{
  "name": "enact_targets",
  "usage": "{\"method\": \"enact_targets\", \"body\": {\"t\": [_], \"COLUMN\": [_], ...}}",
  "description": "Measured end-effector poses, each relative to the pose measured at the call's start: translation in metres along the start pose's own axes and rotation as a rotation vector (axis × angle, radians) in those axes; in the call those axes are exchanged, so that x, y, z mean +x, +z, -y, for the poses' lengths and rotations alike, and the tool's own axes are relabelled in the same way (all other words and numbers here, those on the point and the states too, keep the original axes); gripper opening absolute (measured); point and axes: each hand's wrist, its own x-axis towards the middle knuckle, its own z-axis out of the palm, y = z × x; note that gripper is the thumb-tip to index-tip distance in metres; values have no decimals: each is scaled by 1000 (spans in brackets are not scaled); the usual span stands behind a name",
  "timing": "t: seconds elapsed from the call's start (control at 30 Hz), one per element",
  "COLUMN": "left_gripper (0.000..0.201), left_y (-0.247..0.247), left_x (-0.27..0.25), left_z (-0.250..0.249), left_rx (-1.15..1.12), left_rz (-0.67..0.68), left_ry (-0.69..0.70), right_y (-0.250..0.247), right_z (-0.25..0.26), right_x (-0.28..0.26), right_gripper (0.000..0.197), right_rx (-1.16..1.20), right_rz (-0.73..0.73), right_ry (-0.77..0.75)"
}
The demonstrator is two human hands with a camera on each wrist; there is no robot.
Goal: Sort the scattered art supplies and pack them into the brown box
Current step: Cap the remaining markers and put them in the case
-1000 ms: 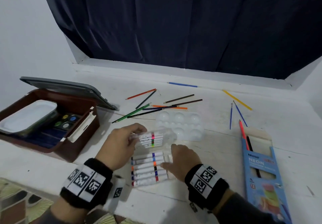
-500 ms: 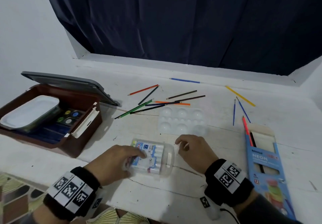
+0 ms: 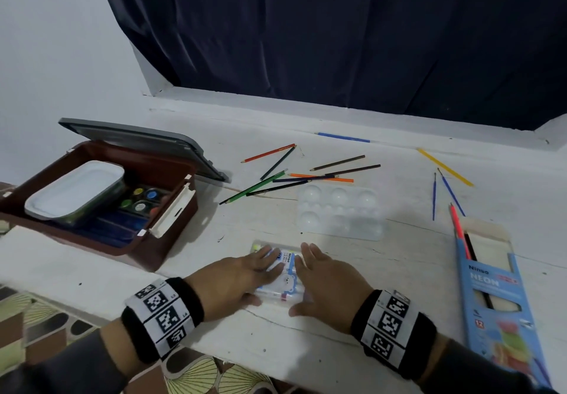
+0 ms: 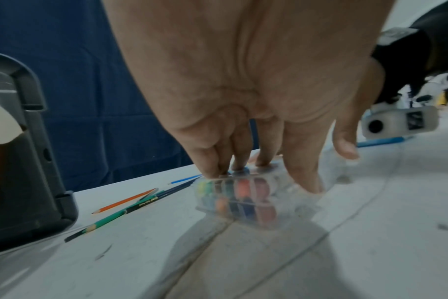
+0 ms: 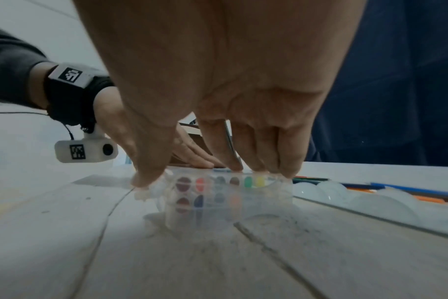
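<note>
A clear plastic marker case point(image 3: 283, 274) lies shut on the white table near the front edge, with coloured marker caps showing through its end point(image 5: 218, 192). My left hand point(image 3: 242, 274) lies flat on the case's left half, fingers straight on the lid point(image 4: 239, 182). My right hand point(image 3: 325, 277) presses its right half the same way, thumb down beside the front corner. The brown box point(image 3: 171, 240) stands open at the left, holding a white tray point(image 3: 73, 191) and paint pots point(image 3: 142, 199).
Loose coloured pencils point(image 3: 276, 179) lie behind the case. A clear paint palette point(image 3: 340, 212) sits just beyond my hands. Thin blue brushes point(image 3: 434, 197), a yellow pencil point(image 3: 445, 166) and a blue Neon pencil carton point(image 3: 497, 301) lie at the right. The box's grey lid point(image 3: 138, 142) leans back.
The open marker case was folded shut by my left hand. Both hands have moved onto the lid and now press it flat.
</note>
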Motion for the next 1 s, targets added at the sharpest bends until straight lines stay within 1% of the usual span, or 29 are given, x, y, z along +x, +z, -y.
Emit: {"method": "enact_targets", "body": {"t": [0.1, 0.17, 0.23, 0.27, 0.33, 0.37, 0.47, 0.53, 0.57, 0.6, 0.63, 0.7, 0.8, 0.87, 0.93, 1.0], "left_gripper": [74, 72, 72, 73, 75, 74, 73, 76, 77, 77, 78, 81, 83, 83, 80, 74], "left_y": [-2, -9, -16, -20, -20, -16, -16, -20, -21, -22, -22, -24, -11, -5, -1, 3], "left_x": [3, 4, 6, 7, 8, 9, 12, 15, 16, 16, 15, 11, 10, 9, 6, 0], "left_z": [1, -1, -4, -4, -1, 3, 0, -4, -4, -6, -7, -8, 4, 10, 16, 21], "left_rx": [127, 213, 254, 266, 333, 350, 334, 363, 417, 424, 421, 345, 392, 388, 308, 173], "left_rz": [38, 75, 63, 92, 111, 94, 57, 120, 143, 144, 113, 39, -39, -133, -205, -274], "left_ry": [28, 19, 44, 44, 71, 89, 75, 40, 49, 63, 78, 61, 172, 221, 256, 255], "right_y": [-3, -6, -9, -10, -8, -7, -5, -6, -8, -9, -10, -9, -5, -3, -2, -1], "right_z": [8, 11, 14, 14, 14, 14, 15, 16, 15, 14, 15, 14, 13, 12, 12, 11], "right_x": [9, 13, 16, 17, 17, 17, 14, 14, 14, 12, 11, 9, 9, 9, 7, 5], "right_gripper": [89, 80, 68, 65, 68, 72, 84, 86, 86, 86, 86, 87, 90, 91, 90, 90], "right_rx": [-66, -98, -114, -112, -99, -94, -80, -79, -83, -89, -89, -79, -81, -89, -88, -68], "right_rz": [11, 15, 15, 18, 13, 6, -12, -17, -23, -30, -34, -28, -37, -31, -46, -72], "right_ry": [19, 30, 35, 39, 53, 65, 87, 84, 79, 69, 66, 67, 63, 58, 51, 42]}}
